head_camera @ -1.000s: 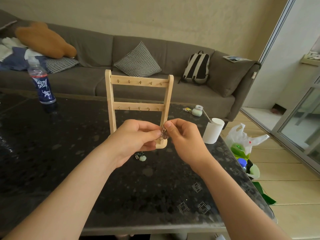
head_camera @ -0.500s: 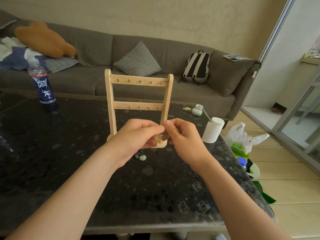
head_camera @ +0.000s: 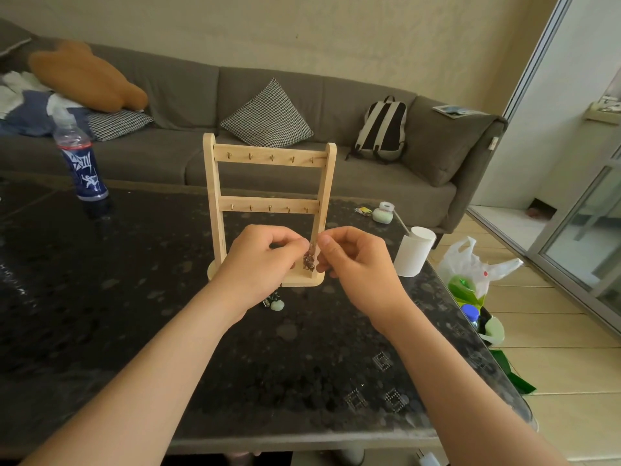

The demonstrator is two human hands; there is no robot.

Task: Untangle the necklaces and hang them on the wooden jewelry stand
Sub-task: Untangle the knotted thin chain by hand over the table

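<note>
Since a second ago both hands have eased slightly apart, so the knot between them shows more plainly. Nearest, the left hand (head_camera: 265, 260) and right hand (head_camera: 356, 260) hover above the black table (head_camera: 134, 314). Each pinches the tangled necklaces (head_camera: 309, 262) between thumb and forefinger, with the other fingers curled in. The tangle is a small dark clump hanging between the fingertips, just in front of the stand's right upright. Below the left hand a pale green pendant (head_camera: 277, 305) shows with a few dark beads. Whether it rests on the table or dangles just above it, I cannot tell.

The main danger, as I judge it, is pulling outward. That would draw the knot tighter instead of loosening it, and a fine chain could snap. The pendant's weight may also drag loops back into the clump. A slipped pinch would drop everything onto the speckled dark surface, where thin chain is hard to see.

Just behind the hands stands the wooden jewelry stand (head_camera: 268, 155), its two rows of hooks bare. A sudden jerk of the right hand could knock its upright and tip it. Farther right, a white cup (head_camera: 415, 255) sits near the table edge, where a careless swing might catch it. Beyond, a bottle (head_camera: 82, 163) and the grey sofa (head_camera: 336, 105) lie well clear.
</note>
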